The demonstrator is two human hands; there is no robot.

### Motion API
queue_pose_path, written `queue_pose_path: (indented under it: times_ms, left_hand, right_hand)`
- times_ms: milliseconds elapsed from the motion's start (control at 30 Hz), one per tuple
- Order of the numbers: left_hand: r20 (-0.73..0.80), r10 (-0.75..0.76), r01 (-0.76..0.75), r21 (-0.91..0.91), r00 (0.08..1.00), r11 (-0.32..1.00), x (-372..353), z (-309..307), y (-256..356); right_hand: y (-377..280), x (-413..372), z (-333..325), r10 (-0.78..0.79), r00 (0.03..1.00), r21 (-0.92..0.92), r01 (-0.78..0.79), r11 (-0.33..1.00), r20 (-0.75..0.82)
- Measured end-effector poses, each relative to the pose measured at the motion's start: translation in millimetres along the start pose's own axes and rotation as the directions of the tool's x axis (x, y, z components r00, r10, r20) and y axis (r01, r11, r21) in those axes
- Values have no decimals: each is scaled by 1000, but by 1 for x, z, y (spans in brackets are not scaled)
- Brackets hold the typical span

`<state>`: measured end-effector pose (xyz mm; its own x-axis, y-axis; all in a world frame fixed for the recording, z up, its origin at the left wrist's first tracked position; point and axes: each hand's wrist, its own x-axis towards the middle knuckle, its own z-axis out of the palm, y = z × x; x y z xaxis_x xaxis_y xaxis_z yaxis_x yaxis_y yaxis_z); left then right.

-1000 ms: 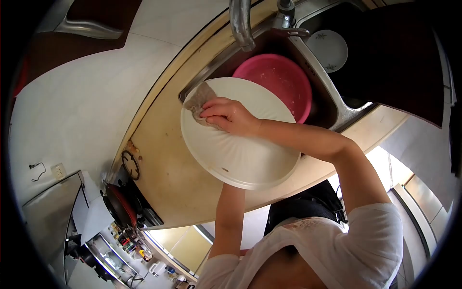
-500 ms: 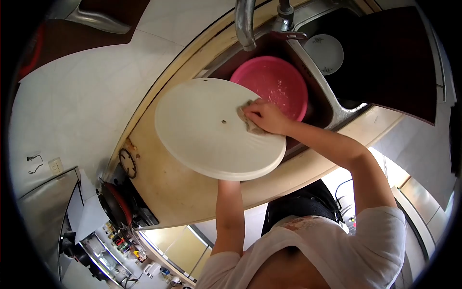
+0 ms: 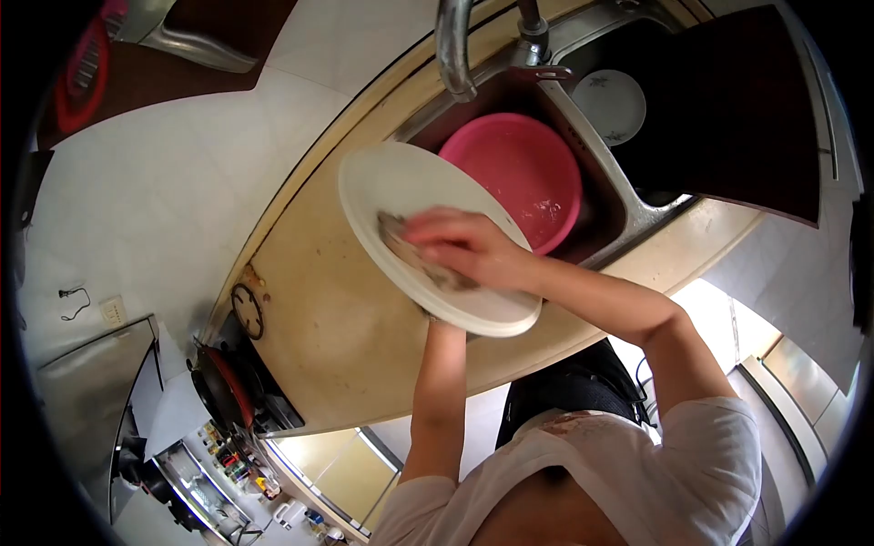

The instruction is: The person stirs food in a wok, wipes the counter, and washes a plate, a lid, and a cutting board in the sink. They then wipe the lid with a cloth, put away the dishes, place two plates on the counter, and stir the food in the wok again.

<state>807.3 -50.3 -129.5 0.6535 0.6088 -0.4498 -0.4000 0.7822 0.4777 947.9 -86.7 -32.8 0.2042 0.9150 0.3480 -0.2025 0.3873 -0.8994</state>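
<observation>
A large white round board [image 3: 401,173] is held up over the counter and the near edge of the sink, steeply tilted. My left hand [image 3: 444,324] holds it from below; the board hides its fingers. On the upper face, my right hand [image 3: 469,244] presses a greyish cloth [image 3: 393,229] flat against the surface. Motion blurs the fingers of that hand. Behind the board, a pink basin [image 3: 514,150] with some water in it sits in the sink [image 3: 605,196], partly covered by the board.
A tap [image 3: 452,55] arches over the basin. In the second sink bowl lies a white plate [image 3: 610,107], beside a dark panel [image 3: 728,118]. The tan counter [image 3: 337,337] carries a black ring stand [image 3: 246,309] and leads to a pan [image 3: 218,387] at the left.
The board has tilted more steeply and looks narrower. My right hand has slid the cloth leftward and down across its face. More of the pink basin shows now.
</observation>
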Motion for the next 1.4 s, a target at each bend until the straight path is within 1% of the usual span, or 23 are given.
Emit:
queue_pose_path:
  times_ms: [100,133,200,233,300,333,400,567,633,667,733,767,833,867,933,1000,1067,1133,1167,1267,1333,1367,1400]
  left_hand:
    - [-2,-13,13,6,1000,1000,-2,-2,-4]
    - [-8,-14,14,3,1000,1000,-4,-4,-3]
    - [-6,-14,14,11,1000,1000,-8,-8,-1]
    - [-2,-17,17,9,1000,1000,-6,-10,1]
    - [8,-35,35,3,999,999,1,-13,0]
    - [14,-46,46,0,999,999,8,-14,-3]
    - [18,-61,61,-4,998,998,19,-17,-10]
    - [20,-124,124,-30,992,992,45,-23,-31]
    - [18,-136,137,-36,991,990,51,-26,-35]
    - [19,-136,137,-40,990,990,52,-27,-37]
    - [9,-147,147,-46,989,988,56,-29,-40]
    - [8,-151,151,-40,988,988,57,-30,-39]
    - [1,-158,157,-49,988,986,56,-30,-41]
    - [-2,-159,159,-52,987,986,56,-30,-42]
    - [-10,-162,161,-53,987,985,55,-29,-40]
    - [-17,-167,166,-49,986,985,52,-29,-39]
    - [-20,-183,181,-48,983,982,52,-26,-41]
    - [-26,-180,179,-48,983,983,49,-26,-40]
    - [-29,-186,184,-44,982,982,48,-26,-42]
    - [-45,-188,186,-38,981,982,43,-27,-40]
    - [-59,-196,194,-46,979,980,42,-31,-43]
    - [-66,-189,186,-53,980,981,40,-32,-42]
    - [-74,-180,177,-52,981,983,37,-34,-42]
  right_hand:
    - [36,45,0,-194,961,-250,141,958,-199]
    - [52,48,-10,-193,959,-255,137,957,-207]
    - [85,48,-25,-143,939,-439,-9,898,-312]
    - [99,42,-33,-143,938,-445,-13,895,-315]
    - [122,19,-54,-25,944,-509,-155,847,-329]
    - [134,8,-63,-19,944,-513,-162,843,-330]
    - [152,-7,-80,139,948,-562,-284,777,-287]
    - [170,-31,-114,242,940,-664,-342,665,-242]
    - [176,-37,-128,412,891,-815,-379,438,-193]
    - [184,-40,-138,415,889,-813,-384,438,-195]
    - [205,-43,-154,420,858,-909,-388,152,-296]
    - [210,-40,-156,419,858,-908,-389,154,-296]
    - [199,-30,-150,557,702,-854,-519,-27,-444]
    - [195,-27,-147,561,700,-855,-518,-27,-442]
    - [177,-15,-134,516,697,-597,-707,378,-499]
    - [132,-7,-105,576,726,-486,-684,544,-377]
    - [79,1,-72,450,867,-344,-497,796,-213]
    - [46,8,-37,362,921,-2,-366,931,-143]
    - [48,6,-21,215,963,-67,-228,971,-164]
    - [78,4,-11,152,965,-135,-183,974,-213]
    - [136,-3,-30,163,959,-464,-256,848,-232]
    - [162,-12,-49,231,944,-504,-321,802,-234]
    - [197,-20,-74,98,983,-693,-179,699,-154]
